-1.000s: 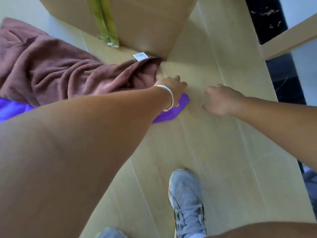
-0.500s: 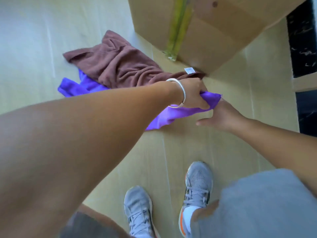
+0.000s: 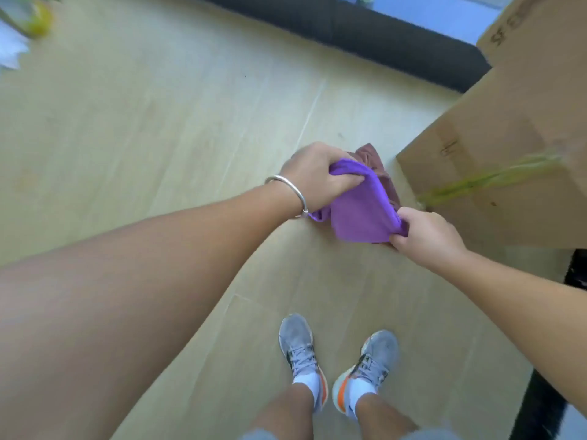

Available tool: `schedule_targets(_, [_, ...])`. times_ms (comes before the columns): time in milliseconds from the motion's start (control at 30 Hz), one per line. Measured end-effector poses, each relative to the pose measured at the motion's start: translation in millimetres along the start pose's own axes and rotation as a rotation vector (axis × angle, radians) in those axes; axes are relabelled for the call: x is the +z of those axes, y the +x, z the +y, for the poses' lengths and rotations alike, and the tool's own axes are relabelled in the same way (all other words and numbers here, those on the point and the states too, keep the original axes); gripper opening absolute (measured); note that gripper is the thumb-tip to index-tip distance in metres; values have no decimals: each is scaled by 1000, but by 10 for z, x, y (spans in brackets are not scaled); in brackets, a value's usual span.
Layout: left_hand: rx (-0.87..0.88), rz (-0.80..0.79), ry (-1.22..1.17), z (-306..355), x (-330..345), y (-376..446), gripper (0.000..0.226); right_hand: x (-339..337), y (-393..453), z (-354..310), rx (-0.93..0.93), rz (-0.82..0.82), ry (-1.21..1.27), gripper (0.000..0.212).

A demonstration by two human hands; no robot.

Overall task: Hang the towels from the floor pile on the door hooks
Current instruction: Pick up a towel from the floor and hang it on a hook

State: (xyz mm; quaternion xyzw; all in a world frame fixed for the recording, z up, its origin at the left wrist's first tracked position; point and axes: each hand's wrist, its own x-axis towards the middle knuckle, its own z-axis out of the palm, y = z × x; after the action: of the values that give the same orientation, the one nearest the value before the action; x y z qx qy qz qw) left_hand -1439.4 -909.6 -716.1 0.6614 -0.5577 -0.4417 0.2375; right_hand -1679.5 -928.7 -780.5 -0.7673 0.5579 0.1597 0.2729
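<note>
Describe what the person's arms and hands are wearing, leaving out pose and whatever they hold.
Both arms are bare, with no sleeves in view on either forearm. The left hand has a plain, thin silver bangle around the wrist, smooth and round. The right hand has nothing on its wrist. No rings, gloves or watch show on either hand.

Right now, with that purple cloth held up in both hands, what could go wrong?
The purple towel is pinched at its edges by the left hand and right hand, so a corner might slip free. The brown towel lies behind it by the cardboard box, partly hidden, and may catch and drag. No door hooks are in view yet.
</note>
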Motion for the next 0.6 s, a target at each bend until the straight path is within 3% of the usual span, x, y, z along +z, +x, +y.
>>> schedule_targets(100, [-99,204,-82,-182,-649,-303,10,-318,54,-350,-48,18,-126,3])
schedule_targets(267, [-225,415,-131,-496,-1511,-895,12,-769,267,-1157,-240,159,-387,13])
schedule_targets(600, [-444,904,11,-1032,-3053,-2280,11,-1577,373,-3473,-624,375,-287,15])
